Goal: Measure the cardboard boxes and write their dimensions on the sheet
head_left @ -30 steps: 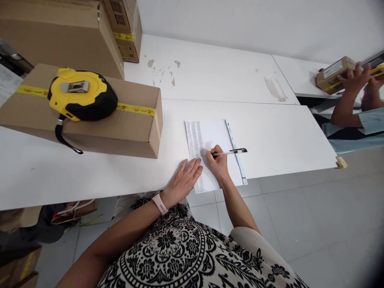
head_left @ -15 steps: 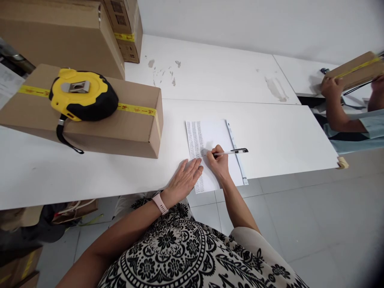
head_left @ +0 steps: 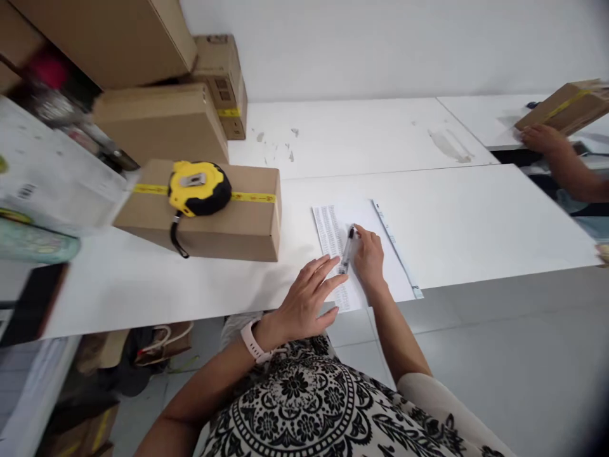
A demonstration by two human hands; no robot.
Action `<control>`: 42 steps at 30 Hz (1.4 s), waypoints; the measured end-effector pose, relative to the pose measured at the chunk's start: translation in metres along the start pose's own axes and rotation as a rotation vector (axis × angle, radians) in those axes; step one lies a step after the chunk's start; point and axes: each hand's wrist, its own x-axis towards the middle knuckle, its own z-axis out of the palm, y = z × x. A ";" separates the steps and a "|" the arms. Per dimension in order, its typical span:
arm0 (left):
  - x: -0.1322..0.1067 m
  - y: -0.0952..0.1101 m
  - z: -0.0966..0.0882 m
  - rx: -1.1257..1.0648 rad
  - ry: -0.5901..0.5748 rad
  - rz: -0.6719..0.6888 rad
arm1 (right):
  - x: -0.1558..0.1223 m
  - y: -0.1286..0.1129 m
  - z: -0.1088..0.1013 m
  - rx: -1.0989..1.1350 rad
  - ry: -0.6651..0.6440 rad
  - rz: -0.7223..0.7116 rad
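Observation:
A clear pen with a black part at its upper end (head_left: pixel 347 251) slants over a printed sheet of paper (head_left: pixel 390 273), which bears columns of small text on its left side. My right hand (head_left: pixel 370 257) rests on the sheet, its fingers curled and fingertips at the pen's upper end. My left hand (head_left: pixel 307 301) is open, fingers spread over the sheet's left edge. Its fingertips come close to the pen's lower end; whether they touch it I cannot tell. A pale pink band (head_left: pixel 254 343) circles my left wrist.
A taped cardboard box (head_left: pixel 228 244) stands to the left, a yellow and black tape measure (head_left: pixel 200 188) on top. Larger boxes (head_left: pixel 162 120) stand behind it. At far right, another person's hand (head_left: pixel 542 139) touches a taped box (head_left: pixel 561 108). The white table's (head_left: pixel 466 222) front edge lies close.
The view has swung left. My left hand has lifted from flat on the paper, fingers spreading. The pen has turned from pointing rightward across my right hand to slanting down toward my left fingers.

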 end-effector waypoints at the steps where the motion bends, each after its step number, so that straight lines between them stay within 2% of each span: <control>1: -0.002 -0.001 -0.022 0.052 0.131 0.001 | 0.000 0.002 0.002 -0.007 0.002 -0.005; 4: -0.005 -0.017 -0.089 0.314 0.551 -0.117 | 0.002 0.006 0.007 0.026 0.038 0.027; 5: -0.004 -0.028 -0.107 0.388 0.651 -0.186 | 0.003 0.007 0.008 0.048 0.050 0.049; 7: 0.000 -0.052 -0.135 0.441 0.736 -0.348 | 0.005 0.006 0.008 0.092 0.068 0.095; 9: 0.006 -0.077 -0.149 0.388 0.701 -0.510 | 0.004 0.001 0.005 0.118 0.089 0.119; 11: 0.012 -0.096 -0.153 0.297 0.637 -0.630 | 0.001 -0.012 0.000 0.130 0.128 0.104; 13: 0.016 -0.108 -0.153 0.217 0.640 -0.679 | -0.005 -0.034 -0.004 0.158 0.170 0.067; 15: 0.016 -0.113 -0.152 0.119 0.739 -0.665 | -0.014 -0.062 -0.007 0.226 0.191 0.036; 17: 0.009 -0.110 -0.153 -0.074 0.877 -0.611 | -0.025 -0.094 -0.009 0.328 0.178 0.017; 19: -0.006 -0.100 -0.155 -0.400 0.961 -0.559 | -0.037 -0.126 -0.010 0.460 0.129 0.011; 20: -0.015 -0.093 -0.156 -0.599 0.968 -0.541 | -0.042 -0.141 -0.010 0.528 0.091 0.009; 22: -0.038 -0.076 -0.155 -1.017 0.909 -0.546 | -0.052 -0.166 -0.010 0.641 0.004 0.008; 24: -0.062 -0.060 -0.152 -1.394 0.769 -0.601 | -0.058 -0.185 -0.009 0.703 -0.066 -0.003; 26: -0.081 -0.047 -0.147 -1.666 0.632 -0.659 | -0.058 -0.196 -0.005 0.704 -0.087 -0.059; 27: -0.088 -0.043 -0.145 -1.750 0.599 -0.671 | -0.055 -0.198 -0.001 0.683 -0.083 -0.101; 28: -0.094 -0.041 -0.143 -1.795 0.603 -0.670 | -0.050 -0.198 0.003 0.652 -0.087 -0.146; 30: -0.101 -0.041 -0.144 -1.787 0.698 -0.657 | -0.036 -0.194 0.014 0.584 -0.137 -0.213; 33: -0.109 -0.049 -0.152 -1.633 0.891 -0.672 | -0.006 -0.181 0.031 0.528 -0.327 -0.210; 36: -0.120 -0.061 -0.164 -1.447 1.031 -0.645 | 0.019 -0.165 0.041 0.587 -0.534 -0.173; 39: -0.140 -0.082 -0.170 -1.284 1.077 -0.578 | 0.025 -0.152 0.043 0.706 -0.675 -0.156; 42: -0.160 -0.112 -0.168 -1.219 1.106 -0.597 | 0.013 -0.145 0.047 0.761 -0.735 -0.126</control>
